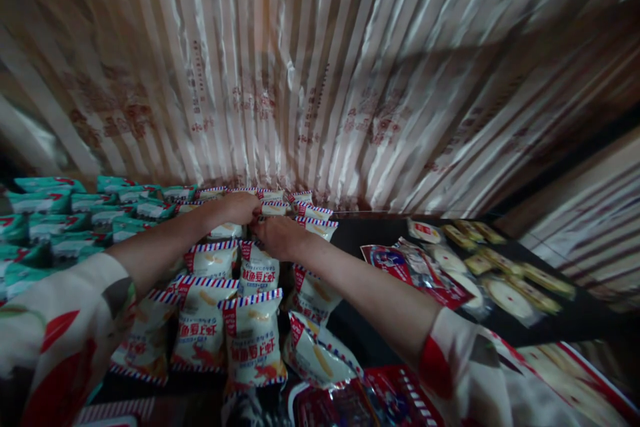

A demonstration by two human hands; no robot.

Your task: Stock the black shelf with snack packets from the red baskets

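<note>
Both arms reach forward over standing rows of white snack bags (253, 340) with red-and-blue striped edges. My left hand (243, 207) is closed, its fingers curled at the left edge of a small snack bag (275, 209) in the rear rows. Close beside it, my right hand (281, 237) is closed at the lower front of that same bag. The fingertips of both hands meet and are partly hidden, so the exact grip is unclear. Directly below my right hand stands another snack bag (258, 270). One bag (320, 353) at the front right leans over.
Teal snack packs (60, 223) fill the left side in rows. To the right, red packets (420, 270), round white packs (510, 299) and yellowish packs (547, 280) lie on a dark surface (345, 260). Striped plastic sheeting (300, 80) hangs behind. More red packets (345, 403) lie in front.
</note>
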